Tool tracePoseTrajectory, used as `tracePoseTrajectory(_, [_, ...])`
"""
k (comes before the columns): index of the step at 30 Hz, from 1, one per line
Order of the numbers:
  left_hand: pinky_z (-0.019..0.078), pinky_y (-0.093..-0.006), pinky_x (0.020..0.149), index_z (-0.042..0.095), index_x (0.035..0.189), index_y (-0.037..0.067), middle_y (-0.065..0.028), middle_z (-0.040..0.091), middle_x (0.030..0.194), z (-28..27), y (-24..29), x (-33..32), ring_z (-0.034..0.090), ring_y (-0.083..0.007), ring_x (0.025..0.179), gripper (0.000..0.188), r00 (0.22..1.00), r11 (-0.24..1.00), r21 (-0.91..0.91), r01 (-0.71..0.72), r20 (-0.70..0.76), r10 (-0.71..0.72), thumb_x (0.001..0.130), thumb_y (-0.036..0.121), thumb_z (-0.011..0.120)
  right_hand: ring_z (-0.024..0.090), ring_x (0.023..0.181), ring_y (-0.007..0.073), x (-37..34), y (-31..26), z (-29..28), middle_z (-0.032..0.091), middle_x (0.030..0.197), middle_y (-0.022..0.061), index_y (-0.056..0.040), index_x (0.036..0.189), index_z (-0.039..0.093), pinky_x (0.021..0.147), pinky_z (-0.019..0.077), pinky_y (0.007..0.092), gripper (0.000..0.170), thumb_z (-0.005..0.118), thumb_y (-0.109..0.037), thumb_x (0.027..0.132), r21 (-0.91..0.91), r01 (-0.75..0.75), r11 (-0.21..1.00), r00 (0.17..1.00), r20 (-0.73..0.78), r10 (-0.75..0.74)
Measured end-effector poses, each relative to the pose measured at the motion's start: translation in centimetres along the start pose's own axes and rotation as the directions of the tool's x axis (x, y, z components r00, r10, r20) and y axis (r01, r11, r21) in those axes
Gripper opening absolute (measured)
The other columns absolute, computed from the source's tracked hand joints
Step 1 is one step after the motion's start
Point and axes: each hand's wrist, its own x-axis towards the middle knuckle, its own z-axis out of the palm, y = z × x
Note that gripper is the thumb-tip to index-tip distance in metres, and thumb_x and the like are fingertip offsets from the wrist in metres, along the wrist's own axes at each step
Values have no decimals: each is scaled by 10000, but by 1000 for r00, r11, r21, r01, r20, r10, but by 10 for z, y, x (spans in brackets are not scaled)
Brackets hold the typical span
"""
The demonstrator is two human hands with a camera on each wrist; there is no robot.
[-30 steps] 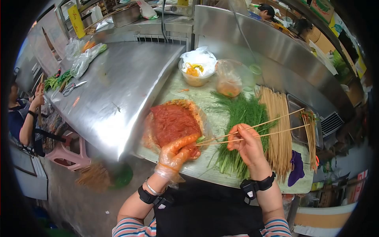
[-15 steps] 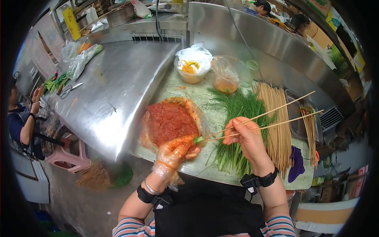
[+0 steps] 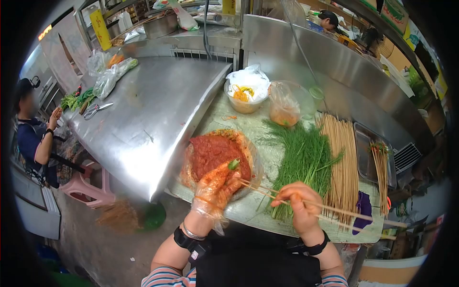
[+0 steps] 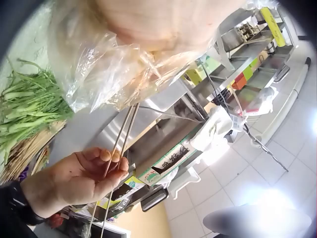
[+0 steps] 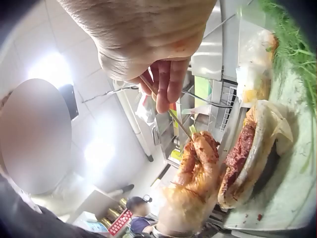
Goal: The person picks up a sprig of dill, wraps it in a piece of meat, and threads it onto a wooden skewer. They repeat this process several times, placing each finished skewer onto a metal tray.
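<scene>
In the head view my left hand (image 3: 213, 191), in a clear plastic glove smeared with red, pinches red meat with a green stem piece (image 3: 234, 164) poking out at the fingertips. It is at the near edge of the bag of minced red meat (image 3: 217, 152). My bare right hand (image 3: 302, 205) grips two thin wooden skewers (image 3: 334, 210), whose tips reach the left hand's fingers. The right wrist view shows a skewer (image 5: 177, 120) running from the right hand (image 5: 166, 79) to the gloved fingers (image 5: 198, 158). How far the tips go into the meat is hidden.
Green herbs (image 3: 306, 167) lie right of the meat, beside a row of bare skewers (image 3: 340, 158). Beyond are a metal tray (image 3: 363, 138) with filled skewers and a purple cloth (image 3: 363, 210). Two tubs (image 3: 245, 106) stand behind. Another person (image 3: 36, 138) is at the far left.
The right hand has moved down toward me, and the skewers' far ends have swung down. The left hand has turned so the green piece points up and away. The head view has shifted slightly.
</scene>
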Motion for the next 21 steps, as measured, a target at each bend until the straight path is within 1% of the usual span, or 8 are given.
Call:
tracePoseTrajectory(2, [573, -352, 784, 497, 1202, -51, -158, 561, 1135, -1, -3, -1, 595, -258, 984, 366, 1000, 1000, -8, -25, 18, 25, 877, 88, 592, 648, 676, 219, -2, -2, 3, 591, 803, 140, 35, 870, 597, 623, 522, 300, 268, 467, -187, 945, -111, 63, 992, 997, 45, -58])
tracePoseTrajectory(6, [562, -377, 809, 489, 1210, -44, -156, 561, 1142, 3, -5, -2, 598, -270, 978, 368, 1000, 999, -45, -21, 9, 22, 879, 86, 584, 640, 676, 212, -3, 1, 9, 621, 830, 146, 44, 884, 621, 592, 521, 273, 109, 545, -23, 844, -197, 212, 957, 975, 110, -193])
tracePoseTrajectory(9, [541, -407, 858, 510, 1182, -47, -169, 549, 1163, -5, -8, 2, 586, -299, 999, 331, 1000, 993, -120, -1, 27, 4, 876, 60, 579, 641, 694, 214, -10, 7, 10, 612, 820, 156, 8, 890, 607, 628, 516, 297, 151, 503, -101, 903, -298, 277, 913, 959, 142, -245])
tracePoseTrajectory(11, [546, -398, 852, 509, 1181, -48, -167, 549, 1158, -5, -8, 2, 586, -295, 999, 326, 1000, 987, -159, 11, 23, -8, 879, 56, 574, 634, 667, 221, -9, 11, 12, 626, 827, 124, 1, 858, 630, 577, 510, 285, 91, 554, -20, 811, -311, 329, 891, 944, 142, -299])
tracePoseTrajectory(12, [547, -394, 850, 510, 1179, -47, -167, 547, 1162, -4, -8, 3, 586, -294, 998, 324, 1000, 989, -150, 6, 13, -4, 880, 60, 574, 631, 654, 225, -9, 12, 12, 633, 830, 108, -3, 842, 641, 552, 507, 279, 101, 580, 20, 765, -318, 354, 880, 935, 142, -325])
tracePoseTrajectory(14, [548, -388, 845, 513, 1176, -45, -165, 543, 1170, -1, -8, 3, 586, -291, 995, 319, 1000, 991, -131, -3, -9, 1, 884, 68, 573, 629, 651, 226, -5, 10, 13, 633, 831, 110, -3, 837, 640, 548, 505, 280, 101, 588, 22, 753, -362, 387, 848, 922, 187, -340])
tracePoseTrajectory(17, [575, -358, 762, 494, 1211, -13, -139, 577, 1120, 2, -9, 3, 619, -245, 956, 336, 999, 996, -75, -52, -18, 51, 902, 105, 555, 626, 649, 228, -1, 10, 15, 630, 828, 113, 0, 835, 638, 543, 503, 282, 108, 606, 24, 735, -396, 399, 827, 916, 219, -337])
tracePoseTrajectory(21, [570, -372, 761, 521, 1187, 3, -141, 586, 1105, 4, -11, 2, 620, -259, 950, 313, 995, 996, -2, -94, -38, 94, 902, 126, 563, 622, 650, 224, 2, 11, 22, 626, 832, 106, -9, 849, 634, 539, 501, 282, 148, 641, 22, 704, -381, 411, 828, 911, 204, -358])
